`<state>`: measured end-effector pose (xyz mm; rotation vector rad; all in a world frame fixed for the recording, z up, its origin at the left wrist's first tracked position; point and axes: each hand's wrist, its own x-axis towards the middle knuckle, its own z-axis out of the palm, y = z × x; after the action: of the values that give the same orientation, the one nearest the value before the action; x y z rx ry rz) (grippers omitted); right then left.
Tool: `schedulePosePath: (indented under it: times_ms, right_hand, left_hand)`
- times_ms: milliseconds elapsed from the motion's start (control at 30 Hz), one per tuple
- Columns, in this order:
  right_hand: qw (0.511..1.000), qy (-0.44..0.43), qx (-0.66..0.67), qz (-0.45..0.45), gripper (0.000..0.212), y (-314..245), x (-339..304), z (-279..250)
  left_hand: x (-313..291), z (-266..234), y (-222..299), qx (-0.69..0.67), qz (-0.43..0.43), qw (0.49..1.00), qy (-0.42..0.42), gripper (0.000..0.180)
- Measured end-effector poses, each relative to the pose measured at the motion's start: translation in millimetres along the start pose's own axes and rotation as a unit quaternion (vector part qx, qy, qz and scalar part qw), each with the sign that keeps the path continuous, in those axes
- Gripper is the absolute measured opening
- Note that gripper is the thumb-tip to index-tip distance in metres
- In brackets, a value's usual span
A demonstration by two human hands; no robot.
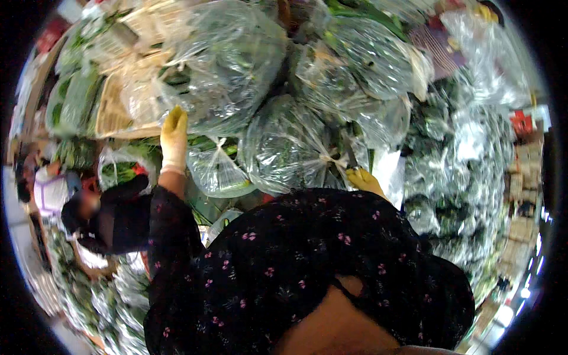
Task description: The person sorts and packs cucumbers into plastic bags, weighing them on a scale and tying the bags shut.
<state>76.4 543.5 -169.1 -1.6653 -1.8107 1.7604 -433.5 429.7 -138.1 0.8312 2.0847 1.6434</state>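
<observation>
My left hand (174, 136), in a pale glove with yellow fingers, reaches forward to the near left edge of a large clear plastic bag (236, 65) packed with green vegetables. Its fingers are drawn together at the bag's plastic. Close to my body, my right hand (364, 179), in a yellow glove, is closed around a narrow dark blade-like tool (351, 157) that points away from me. Beside it is the gathered neck of another stuffed clear bag (290, 142). A smaller knotted bag of greens (219, 168) sits between my hands.
Behind the left hand stands a pale slatted crate (115, 109). More filled bags (367, 53) lie ahead, and a broad stack of bagged greens (455, 171) rises at the right. A person in dark clothing (112, 216) is close on my left. Cartons (523, 177) line the far right.
</observation>
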Motion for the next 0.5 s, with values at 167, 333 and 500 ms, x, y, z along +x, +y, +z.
schedulePosePath:
  times_ms: [167,333,500]
  right_hand:
    - [0.994,0.06,0.085,-0.013,0.034,46.6,-8.4,7.7]
    - [0.996,0.075,0.056,0.011,0.033,35.9,-30.2,6.4]
    - [0.982,0.061,0.17,0.054,0.027,53.8,-47.2,5.5]
  left_hand:
    - [-68.1,79.3,-14.5,-0.024,-0.051,0.968,-0.246,0.03]
    - [-113.2,117.0,-16.5,0.046,-0.015,0.938,-0.344,0.036]
    - [-123.9,144.9,-6.5,0.107,0.134,0.927,-0.333,0.038]
